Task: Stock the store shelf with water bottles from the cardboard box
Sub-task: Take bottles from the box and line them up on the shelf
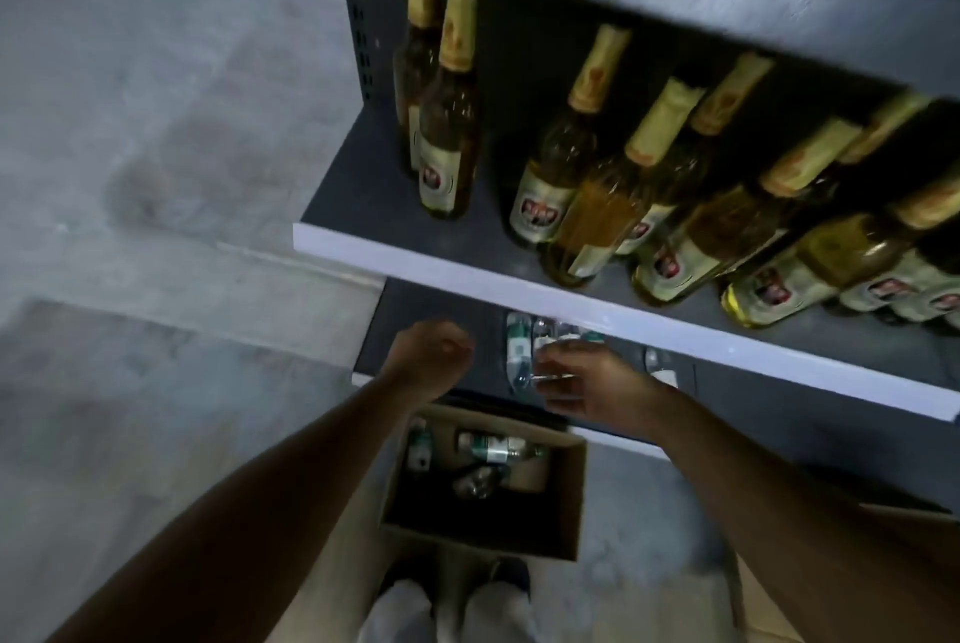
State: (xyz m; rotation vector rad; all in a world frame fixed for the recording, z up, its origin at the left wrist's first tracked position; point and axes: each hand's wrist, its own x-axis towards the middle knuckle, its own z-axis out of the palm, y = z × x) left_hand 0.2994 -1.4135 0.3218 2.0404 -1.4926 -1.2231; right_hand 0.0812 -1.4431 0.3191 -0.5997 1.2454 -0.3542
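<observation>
An open cardboard box stands on the floor below the shelving, with a few clear water bottles lying inside. On the dark lower shelf stand clear water bottles with green-and-white labels. My right hand reaches in at these bottles, its fingers around or against one; motion blur hides the exact hold. My left hand hovers above the box's left side, fingers loosely curled, holding nothing.
The upper shelf, with a white front edge, carries several amber glass bottles with gold foil necks, overhanging the lower shelf. Grey concrete floor spreads to the left. My feet stand just behind the box.
</observation>
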